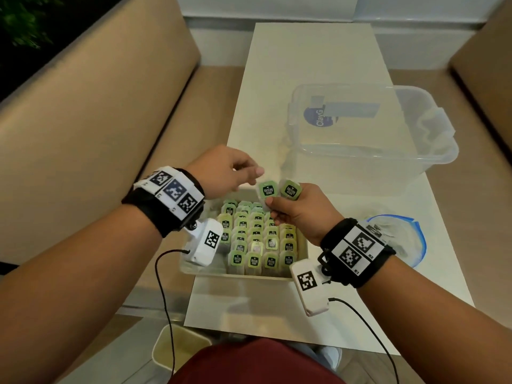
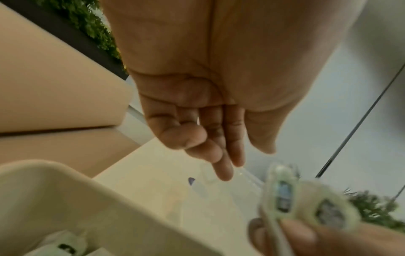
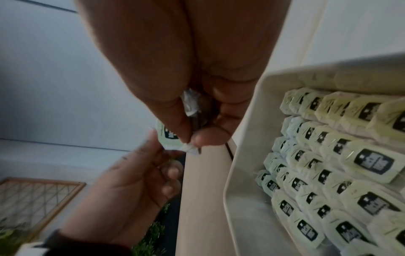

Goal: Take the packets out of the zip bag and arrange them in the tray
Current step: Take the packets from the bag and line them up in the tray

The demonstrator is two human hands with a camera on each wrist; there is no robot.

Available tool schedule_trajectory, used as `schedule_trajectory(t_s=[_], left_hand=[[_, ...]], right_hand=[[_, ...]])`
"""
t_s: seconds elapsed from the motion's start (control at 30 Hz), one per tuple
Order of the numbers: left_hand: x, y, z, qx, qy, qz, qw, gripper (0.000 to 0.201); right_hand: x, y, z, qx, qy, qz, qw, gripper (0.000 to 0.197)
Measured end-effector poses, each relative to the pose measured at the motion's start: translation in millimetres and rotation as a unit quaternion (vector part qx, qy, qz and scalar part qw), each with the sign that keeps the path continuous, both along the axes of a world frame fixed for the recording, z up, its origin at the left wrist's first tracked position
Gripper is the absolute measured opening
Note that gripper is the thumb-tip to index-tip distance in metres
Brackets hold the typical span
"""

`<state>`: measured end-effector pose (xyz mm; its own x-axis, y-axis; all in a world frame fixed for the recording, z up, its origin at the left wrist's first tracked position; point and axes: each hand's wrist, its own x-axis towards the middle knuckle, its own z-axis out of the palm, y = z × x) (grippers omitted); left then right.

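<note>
A white tray (image 1: 249, 273) (image 2: 65, 190) (image 3: 247, 138) sits on the white table, with several rows of green tea packets (image 1: 257, 239) (image 3: 328, 173) standing in it. My right hand (image 1: 273, 206) (image 3: 190, 138) is above the tray's far edge and pinches two green packets (image 1: 278, 189) (image 2: 282, 195) (image 3: 167, 133) by their lower ends. My left hand (image 1: 249, 173) (image 2: 245, 164) hovers just left of them with its fingers relaxed and holds nothing; its fingertips are close to the nearer packet. The zip bag (image 1: 407, 239), clear with a blue edge, lies flat to the tray's right behind my right wrist.
A clear plastic box (image 1: 374, 151) with a blue label stands on the table (image 1: 304, 65) beyond the tray. Beige sofas (image 1: 97, 106) flank the narrow table on both sides. A small pale bin (image 1: 177, 347) is on the floor near my knees.
</note>
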<state>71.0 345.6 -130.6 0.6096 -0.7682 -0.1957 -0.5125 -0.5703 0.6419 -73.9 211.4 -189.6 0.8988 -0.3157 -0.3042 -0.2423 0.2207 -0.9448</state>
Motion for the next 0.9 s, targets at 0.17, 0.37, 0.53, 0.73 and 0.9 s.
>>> schedule_trajectory(t_s=[0.17,0.37,0.53,0.73,0.9], left_hand=[[-6,6,11,0.02,-0.062,-0.067,0.996,0.017],[1,11,13,0.04,-0.079,-0.07,0.994,0.011],[5,14,11,0.062,-0.105,-0.083,0.989,0.009],[13,8,-14,0.279,-0.149,-0.102,0.943,0.012],[-5,-2,-62,0.47,-0.113,-0.24,0.842,0.024]], right_hand=[[9,8,2,-0.019,-0.006,0.02,1.0,0.018],[10,7,0,-0.037,-0.003,0.011,0.999,0.006],[9,6,-3,-0.042,0.003,-0.004,0.999,0.013],[12,-3,-6,0.02,0.026,-0.053,0.998,0.016],[12,-7,-6,-0.017,0.022,-0.038,0.999,0.018]])
